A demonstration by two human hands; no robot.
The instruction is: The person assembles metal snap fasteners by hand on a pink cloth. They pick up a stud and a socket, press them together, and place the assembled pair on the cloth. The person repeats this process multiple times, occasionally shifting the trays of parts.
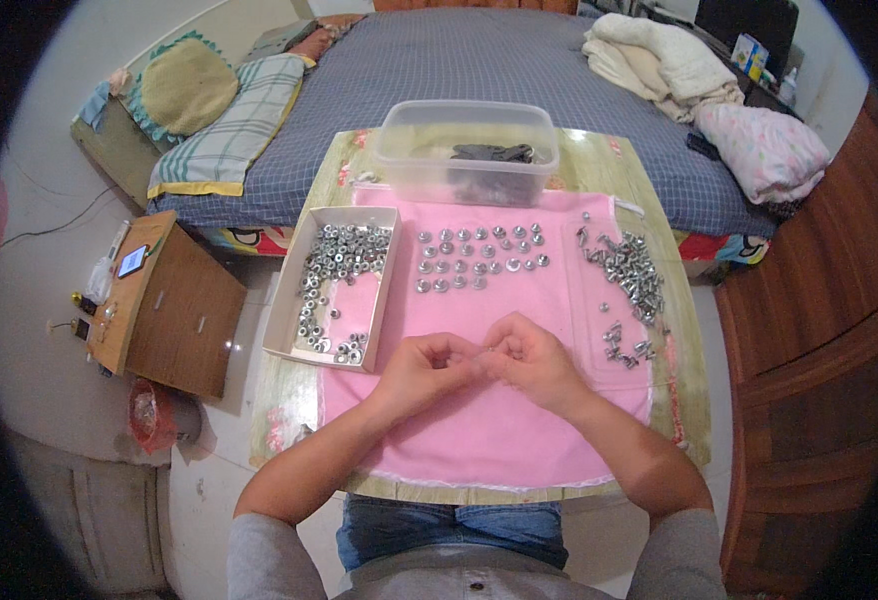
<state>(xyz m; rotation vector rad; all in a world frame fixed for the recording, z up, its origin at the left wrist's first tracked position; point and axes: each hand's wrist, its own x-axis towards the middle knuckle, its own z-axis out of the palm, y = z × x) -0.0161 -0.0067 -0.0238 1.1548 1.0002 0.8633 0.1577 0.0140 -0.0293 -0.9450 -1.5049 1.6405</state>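
Note:
Over the middle of a pink cloth [489, 440], my left hand [421, 370] and my right hand [534, 365] meet with fingertips pinched together. Whatever sits between them is too small and hidden to name. To the left, a white open box [383, 320] holds many small metal nuts [351, 245]. At the right, short metal screws [634, 275] lie scattered in a shallow clear tray [599, 380]. Beyond my hands stand several rows of small silvery flanged metal pieces [462, 250] on the cloth.
A clear plastic tub [399, 150] with dark contents stands at the table's [649, 190] far edge. Behind it is a bed [459, 60] with a checked cover. A wooden cabinet [184, 310] and a red bag-lined bin [149, 415] are at left.

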